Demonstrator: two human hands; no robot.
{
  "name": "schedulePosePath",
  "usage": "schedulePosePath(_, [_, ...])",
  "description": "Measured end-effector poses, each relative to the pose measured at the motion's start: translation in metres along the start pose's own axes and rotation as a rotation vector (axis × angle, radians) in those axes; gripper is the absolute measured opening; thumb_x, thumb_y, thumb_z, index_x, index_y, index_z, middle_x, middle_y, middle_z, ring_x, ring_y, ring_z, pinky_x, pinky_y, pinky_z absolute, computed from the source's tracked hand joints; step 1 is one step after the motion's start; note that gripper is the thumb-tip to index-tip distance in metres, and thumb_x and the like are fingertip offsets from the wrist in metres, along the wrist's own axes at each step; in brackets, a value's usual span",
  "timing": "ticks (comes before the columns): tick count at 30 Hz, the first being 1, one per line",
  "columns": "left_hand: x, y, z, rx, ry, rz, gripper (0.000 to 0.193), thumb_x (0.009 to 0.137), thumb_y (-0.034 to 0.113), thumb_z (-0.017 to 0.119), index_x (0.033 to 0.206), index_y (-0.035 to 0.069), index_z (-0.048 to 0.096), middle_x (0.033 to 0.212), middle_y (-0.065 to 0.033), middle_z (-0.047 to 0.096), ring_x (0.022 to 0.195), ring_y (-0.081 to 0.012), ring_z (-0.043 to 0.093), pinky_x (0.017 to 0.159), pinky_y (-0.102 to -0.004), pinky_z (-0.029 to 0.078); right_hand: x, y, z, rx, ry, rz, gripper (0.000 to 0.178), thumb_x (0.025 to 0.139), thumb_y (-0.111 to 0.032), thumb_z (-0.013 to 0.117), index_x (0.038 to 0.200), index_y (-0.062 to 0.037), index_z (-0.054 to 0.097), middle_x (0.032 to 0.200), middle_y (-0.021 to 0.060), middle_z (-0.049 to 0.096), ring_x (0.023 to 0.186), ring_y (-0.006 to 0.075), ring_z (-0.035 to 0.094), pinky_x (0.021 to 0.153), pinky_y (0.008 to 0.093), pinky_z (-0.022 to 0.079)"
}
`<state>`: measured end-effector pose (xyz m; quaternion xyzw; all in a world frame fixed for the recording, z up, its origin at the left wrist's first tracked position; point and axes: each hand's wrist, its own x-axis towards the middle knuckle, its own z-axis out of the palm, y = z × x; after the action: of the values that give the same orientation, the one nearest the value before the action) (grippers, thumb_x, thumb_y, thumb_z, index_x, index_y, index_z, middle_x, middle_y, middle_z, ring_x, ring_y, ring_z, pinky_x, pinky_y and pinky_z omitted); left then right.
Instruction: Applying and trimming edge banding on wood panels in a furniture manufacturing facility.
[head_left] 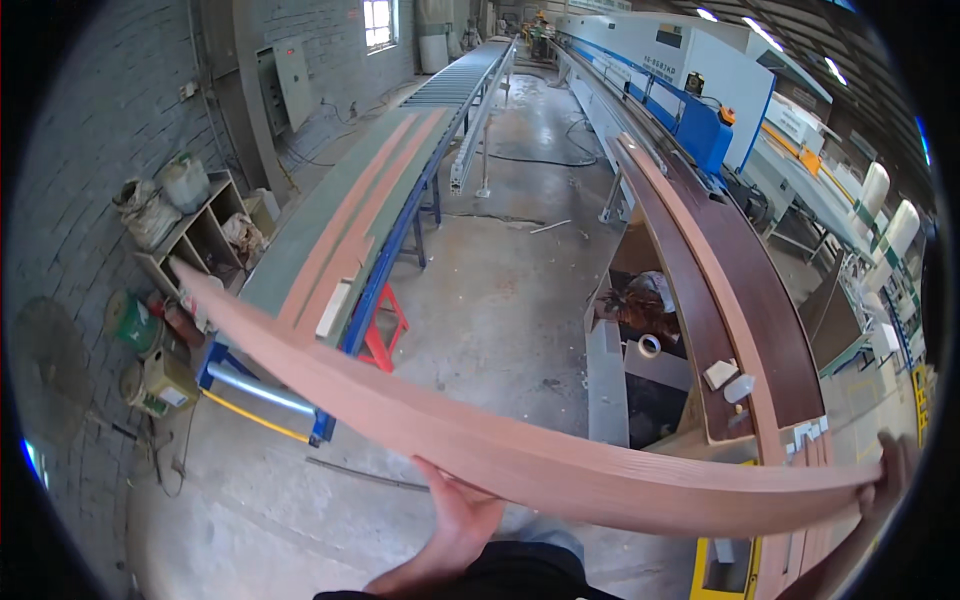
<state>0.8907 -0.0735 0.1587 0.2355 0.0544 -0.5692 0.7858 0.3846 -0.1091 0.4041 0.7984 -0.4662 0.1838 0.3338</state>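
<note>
A long pinkish wooden board (560,468) spans the view in front of me, its far-left end raised over the left table's end. My left hand (465,515) grips it near the middle from the near side; most of its fingers are hidden behind and under the wood. At the far right, my right hand (885,475) is closed around the board's other end, dim near the picture's rim. On the green-topped table (265,290) at left lie several pinkish wood strips (345,235) and a short pale block (333,308).
A roller conveyor (460,75) runs on behind the green top. To the right, a brown worktable (770,290) bears a long wood strip (700,245) and a small plastic bottle (739,388). Beside it stands a white and blue machine (660,60). Buckets (130,325) stand by the left wall.
</note>
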Motion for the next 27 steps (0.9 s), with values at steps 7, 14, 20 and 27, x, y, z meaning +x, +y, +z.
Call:
schedulePosePath(7, [0.167, 0.050, 0.001, -0.105, -0.067, 0.144, 0.093, 0.079, 0.084, 0.045, 0.146, 0.019, 0.043, 0.150, -0.0029, 0.044, 0.140, -0.0282, 0.035, 0.114, -0.0572, 0.022, 0.242, -0.034, 0.182, 0.065, 0.242, -0.292, 0.084, 0.083, -0.077, 0.045, 0.088, 0.0051, 0.062, 0.066, 0.0083, 0.039, 0.063, 0.0261, 0.044, 0.060, 0.0403, 0.031])
schedulePosePath(14, [0.305, 0.100, 0.078, -0.060, -0.054, 0.445, 0.094, 0.080, 0.079, 0.054, 0.150, 0.018, 0.039, 0.154, -0.0055, 0.039, 0.142, -0.0268, 0.031, 0.117, -0.0522, 0.020, 0.512, -0.081, 0.385, 0.437, 0.299, -0.456, 0.079, 0.069, -0.082, 0.059, 0.066, -0.0035, 0.056, 0.053, 0.0036, 0.042, 0.044, 0.0230, 0.047, 0.046, 0.0358, 0.035])
schedulePosePath(20, [0.420, 0.208, -0.046, -0.221, -0.197, 0.904, 0.091, 0.077, 0.075, 0.063, 0.145, 0.016, 0.044, 0.143, -0.0071, 0.052, 0.131, -0.0271, 0.045, 0.111, -0.0526, 0.032, 0.658, -0.157, 0.480, 0.519, 0.422, -0.678, 0.076, 0.065, -0.085, 0.057, 0.063, -0.0093, 0.052, 0.055, 0.0031, 0.043, 0.047, 0.0241, 0.047, 0.049, 0.0361, 0.034])
schedulePosePath(27, [0.518, 0.238, -0.057, -0.409, 0.187, 0.856, 0.072, 0.085, 0.064, 0.064, 0.136, 0.015, 0.053, 0.121, -0.0053, 0.064, 0.108, -0.0225, 0.060, 0.092, -0.0425, 0.053, 0.859, -0.310, 0.605, 0.601, 0.620, -0.956, 0.074, 0.061, -0.085, 0.060, 0.065, -0.0117, 0.050, 0.055, 0.0002, 0.041, 0.047, 0.0229, 0.045, 0.047, 0.0379, 0.029])
